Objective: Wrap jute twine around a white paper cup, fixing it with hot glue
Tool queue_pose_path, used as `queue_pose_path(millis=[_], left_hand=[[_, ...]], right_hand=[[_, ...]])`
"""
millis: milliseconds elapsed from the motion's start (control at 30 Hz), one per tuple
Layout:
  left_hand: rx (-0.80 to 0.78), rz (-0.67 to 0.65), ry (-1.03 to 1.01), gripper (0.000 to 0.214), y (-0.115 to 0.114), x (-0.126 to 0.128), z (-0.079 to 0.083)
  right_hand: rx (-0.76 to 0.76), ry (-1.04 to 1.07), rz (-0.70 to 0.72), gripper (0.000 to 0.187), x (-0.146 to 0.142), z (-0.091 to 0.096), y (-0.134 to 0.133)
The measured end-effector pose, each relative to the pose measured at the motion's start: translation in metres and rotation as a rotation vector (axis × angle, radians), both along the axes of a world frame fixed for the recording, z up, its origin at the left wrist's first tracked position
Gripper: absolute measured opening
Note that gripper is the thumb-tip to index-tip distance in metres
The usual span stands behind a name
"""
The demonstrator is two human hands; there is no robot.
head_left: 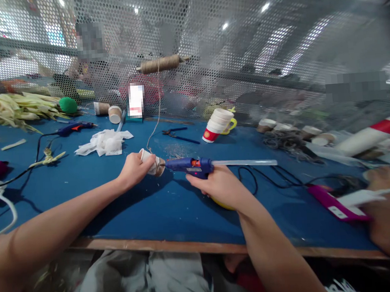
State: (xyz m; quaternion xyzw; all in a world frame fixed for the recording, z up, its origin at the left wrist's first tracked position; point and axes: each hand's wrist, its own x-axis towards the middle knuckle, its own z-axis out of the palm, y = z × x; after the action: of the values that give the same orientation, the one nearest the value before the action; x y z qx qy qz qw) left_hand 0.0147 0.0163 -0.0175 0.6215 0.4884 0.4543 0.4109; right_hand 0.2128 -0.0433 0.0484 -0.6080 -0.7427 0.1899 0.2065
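My left hand (134, 169) is closed round a small paper cup (150, 161) lying on its side just above the blue table (153, 211). Twine (157, 108) runs from the cup up to a spool (160, 64) hung on the mesh wall. My right hand (218, 185) grips a blue glue gun (191, 166) with a clear glue stick (244, 163) poking out of its back. The gun's nozzle touches the cup's bottom end.
A stack of paper cups (218, 124), pliers (177, 134), white tissue (104, 141), a second glue gun (75, 126), loose cups (114, 114), dried leaves (12, 107) and black cables (270, 176) lie about. Another person's hand (387, 177) rests at the right beside a magenta device (332, 201). A mesh wall (207, 38) stands behind.
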Motion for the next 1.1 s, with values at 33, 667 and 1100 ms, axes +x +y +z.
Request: queue_pose_path(millis=[33, 667, 1100], left_hand=[[0.024, 0.023, 0.035, 0.031, -0.001, 0.0, 0.0], [0.247, -0.066, 0.133, 0.033, -0.014, 0.002, 0.004], [0.323, -0.168, 0.13, 0.03, -0.018, 0.0, 0.008]], right_hand=[[-0.001, 0.022, -0.008, 0.023, 0.001, 0.0, 0.001], [-0.093, 0.191, -0.066, 0.021, 0.003, 0.005, 0.006], [-0.077, 0.497, -0.273, 0.019, 0.032, -0.008, 0.068]])
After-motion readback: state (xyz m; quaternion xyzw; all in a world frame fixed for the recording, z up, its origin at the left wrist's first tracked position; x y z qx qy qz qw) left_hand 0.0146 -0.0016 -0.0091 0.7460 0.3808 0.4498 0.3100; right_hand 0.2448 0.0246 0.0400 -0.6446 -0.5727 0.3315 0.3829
